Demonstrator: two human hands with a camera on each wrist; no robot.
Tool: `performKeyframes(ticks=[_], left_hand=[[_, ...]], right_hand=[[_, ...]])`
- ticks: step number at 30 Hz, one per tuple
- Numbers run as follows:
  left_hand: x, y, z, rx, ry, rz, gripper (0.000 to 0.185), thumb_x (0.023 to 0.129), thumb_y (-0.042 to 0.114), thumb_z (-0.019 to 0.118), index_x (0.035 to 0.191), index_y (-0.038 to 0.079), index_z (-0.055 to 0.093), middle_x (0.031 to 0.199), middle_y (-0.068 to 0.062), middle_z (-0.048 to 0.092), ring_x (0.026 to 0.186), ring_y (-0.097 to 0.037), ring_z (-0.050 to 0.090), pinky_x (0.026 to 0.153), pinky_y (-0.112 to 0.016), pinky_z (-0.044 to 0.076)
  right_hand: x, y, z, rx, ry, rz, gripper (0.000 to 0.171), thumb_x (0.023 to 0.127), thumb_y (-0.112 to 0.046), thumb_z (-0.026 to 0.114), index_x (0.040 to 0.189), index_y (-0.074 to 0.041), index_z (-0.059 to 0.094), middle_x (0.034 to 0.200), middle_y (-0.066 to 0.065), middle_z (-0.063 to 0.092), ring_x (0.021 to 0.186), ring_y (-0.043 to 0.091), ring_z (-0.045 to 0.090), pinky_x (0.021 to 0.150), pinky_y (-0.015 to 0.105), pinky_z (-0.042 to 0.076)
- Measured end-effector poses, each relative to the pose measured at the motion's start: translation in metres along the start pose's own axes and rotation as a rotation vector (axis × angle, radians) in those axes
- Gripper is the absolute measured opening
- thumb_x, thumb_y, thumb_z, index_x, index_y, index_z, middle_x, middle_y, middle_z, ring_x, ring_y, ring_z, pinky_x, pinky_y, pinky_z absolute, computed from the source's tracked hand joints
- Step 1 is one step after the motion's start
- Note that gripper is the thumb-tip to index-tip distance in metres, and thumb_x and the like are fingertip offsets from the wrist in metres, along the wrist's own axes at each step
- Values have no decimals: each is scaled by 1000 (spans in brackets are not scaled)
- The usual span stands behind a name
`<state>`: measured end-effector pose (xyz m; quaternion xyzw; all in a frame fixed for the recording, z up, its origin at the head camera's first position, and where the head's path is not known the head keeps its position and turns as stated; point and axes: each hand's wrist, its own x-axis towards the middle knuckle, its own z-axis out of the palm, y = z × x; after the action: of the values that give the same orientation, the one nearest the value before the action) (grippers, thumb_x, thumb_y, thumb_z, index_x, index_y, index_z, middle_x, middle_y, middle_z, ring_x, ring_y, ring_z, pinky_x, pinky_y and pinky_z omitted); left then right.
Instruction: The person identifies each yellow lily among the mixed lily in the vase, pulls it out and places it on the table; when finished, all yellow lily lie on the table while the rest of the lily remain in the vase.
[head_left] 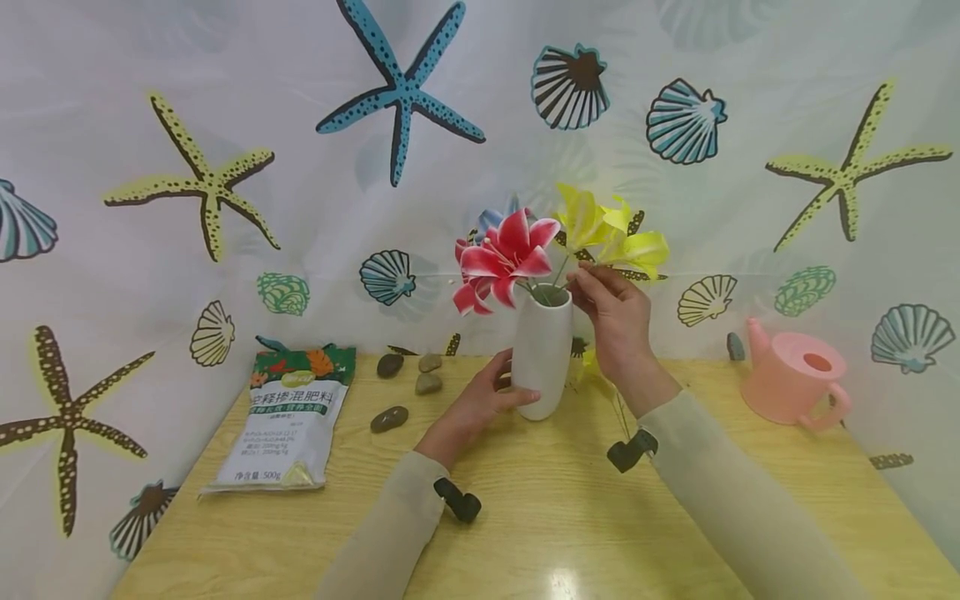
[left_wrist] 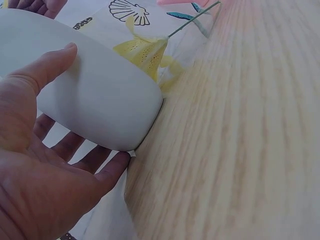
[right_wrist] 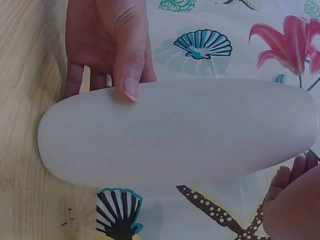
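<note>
A white vase point(head_left: 542, 350) stands upright on the wooden table point(head_left: 540, 517) with a red lily point(head_left: 502, 260) in its mouth. My left hand point(head_left: 487, 396) grips the vase's lower body, thumb in front and fingers behind, as the left wrist view shows on the vase point(left_wrist: 95, 100). At the vase's rim my right hand point(head_left: 581, 279) pinches the stem of a yellow lily point(head_left: 611, 229) whose blooms rise above it. In the right wrist view the vase point(right_wrist: 180, 132) fills the frame, with the left hand point(right_wrist: 107, 45) behind it.
Another yellow flower point(left_wrist: 142, 52) lies on the table behind the vase. A fertilizer bag point(head_left: 288, 417) lies at the left, with several dark stones point(head_left: 408, 371) nearby. A pink watering can point(head_left: 795, 383) stands at the right. A starfish-and-shell curtain hangs behind.
</note>
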<state>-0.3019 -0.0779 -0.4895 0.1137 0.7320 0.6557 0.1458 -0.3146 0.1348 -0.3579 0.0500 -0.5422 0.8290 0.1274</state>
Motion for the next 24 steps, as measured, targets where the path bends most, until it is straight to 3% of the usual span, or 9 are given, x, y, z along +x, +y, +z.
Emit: performKeyframes(ticks=[7,10,18,24], left_hand=[[3,0,-1,10,-10,3,89,100,29,86,174,30,36,178,-7,43,163,-40,44,134,-65,38],[4,-1,-1,1,-14,1,89,100,29,86,174,29,36,178,-8,43,163,-41,44,134,-65,38],[4,-1,0,-4,-13,4,90,100,28,87,174,29,36,178,-8,43,163,-41,44,134,-65,38],[5,-4,0,4,-5,18,89,100,26,87,174,29,37,177,-8,45,161,-40,47,132,-64,41]], right_hand=[[4,-6,-1,-34,28,-71,21,106,-6,76,124,4,75,96,-8,85,93,10,81,96,29,68],[5,-9,-2,-41,36,-95,21,106,-5,77,124,5,75,97,-7,85,93,10,81,96,30,68],[5,-23,-9,-7,34,-107,14,107,-6,75,120,-1,77,93,-6,85,90,11,80,93,29,68],[4,-45,-24,52,-28,-98,17,107,-10,76,122,-3,77,99,-3,84,94,11,79,94,28,66]])
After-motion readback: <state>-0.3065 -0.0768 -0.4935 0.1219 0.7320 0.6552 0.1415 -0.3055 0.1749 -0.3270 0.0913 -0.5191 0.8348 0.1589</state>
